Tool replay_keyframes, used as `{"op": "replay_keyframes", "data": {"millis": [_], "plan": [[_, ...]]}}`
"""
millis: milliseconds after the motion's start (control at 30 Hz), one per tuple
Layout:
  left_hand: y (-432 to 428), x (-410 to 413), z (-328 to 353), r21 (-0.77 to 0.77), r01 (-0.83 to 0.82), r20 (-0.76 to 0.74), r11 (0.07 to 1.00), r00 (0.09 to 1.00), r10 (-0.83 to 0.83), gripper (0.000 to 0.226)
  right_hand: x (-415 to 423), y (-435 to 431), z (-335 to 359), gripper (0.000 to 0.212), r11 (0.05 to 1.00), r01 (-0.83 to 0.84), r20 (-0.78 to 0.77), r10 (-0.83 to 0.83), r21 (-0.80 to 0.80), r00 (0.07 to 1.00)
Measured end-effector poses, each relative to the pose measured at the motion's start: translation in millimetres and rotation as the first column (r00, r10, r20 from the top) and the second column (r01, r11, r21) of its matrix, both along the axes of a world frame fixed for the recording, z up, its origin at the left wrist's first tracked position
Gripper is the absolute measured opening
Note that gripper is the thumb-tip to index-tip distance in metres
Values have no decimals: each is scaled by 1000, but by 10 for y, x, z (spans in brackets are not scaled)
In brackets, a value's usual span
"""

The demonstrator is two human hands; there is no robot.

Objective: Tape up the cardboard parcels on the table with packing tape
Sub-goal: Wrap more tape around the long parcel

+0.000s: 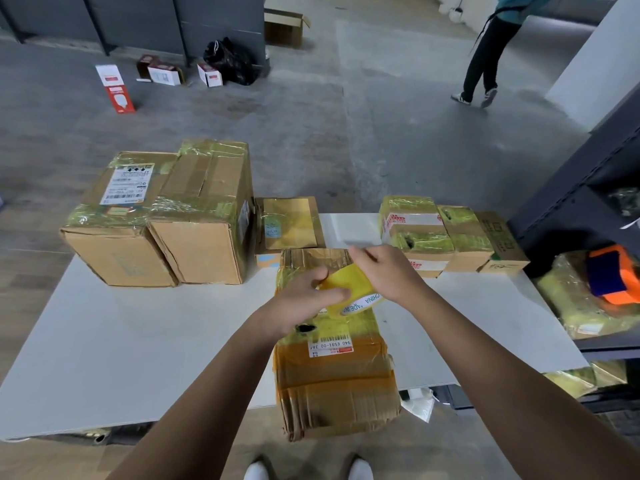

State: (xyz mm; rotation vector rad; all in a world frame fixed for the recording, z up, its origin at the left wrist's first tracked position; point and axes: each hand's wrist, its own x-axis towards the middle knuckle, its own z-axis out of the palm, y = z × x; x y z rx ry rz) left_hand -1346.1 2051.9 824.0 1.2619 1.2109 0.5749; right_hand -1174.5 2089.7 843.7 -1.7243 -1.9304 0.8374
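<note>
A long cardboard parcel (337,379) wrapped in yellowish tape lies on the white table (138,341), its near end hanging over the front edge. Above its far half I hold a roll of yellow packing tape (349,289). My left hand (304,299) grips the roll from the left, thumb across its face. My right hand (384,268) holds the roll's right side, with its fingers pinched up near the top of the roll. Whether a tape end is pulled free I cannot tell.
Two large taped boxes (162,216) stand at the table's back left, a flat parcel (289,225) behind the long one, three small boxes (446,233) at the back right. An orange tape dispenser (611,278) lies on parcels at the right. A person (491,50) walks beyond.
</note>
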Motion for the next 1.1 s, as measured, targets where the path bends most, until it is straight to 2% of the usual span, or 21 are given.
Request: {"op": "replay_keyframes", "data": {"millis": [133,367,533,633,700,767,900,967,1100], "plan": [[21,-16,-14,-2,9,-4,1000,1000,-9,10,8,-9,-9,48,1000,8,-25,-8,-24,1000],[5,-24,-3,33,39,71,999,997,-41,18,20,12,39,46,1000,4,-19,-4,-27,1000],[12,28,47,10,-68,50,998,996,67,22,29,19,32,49,999,51,-36,-51,-15,998],[7,71,109,100,-155,-31,983,987,159,30,28,32,60,51,997,74,18,-74,22,997],[16,100,140,151,-172,-147,974,970,194,19,28,42,63,53,994,93,57,-96,56,994],[28,130,163,152,-110,-232,982,962,143,10,12,39,54,54,992,96,86,-104,85,991],[53,152,200,224,29,-359,974,932,55,16,-18,26,46,54,990,72,129,-87,119,988],[63,130,195,242,48,-353,969,935,42,17,-4,33,42,54,990,77,114,-90,114,989],[44,96,160,229,-25,-240,973,967,81,12,24,31,51,53,992,99,63,-104,79,993]]}}
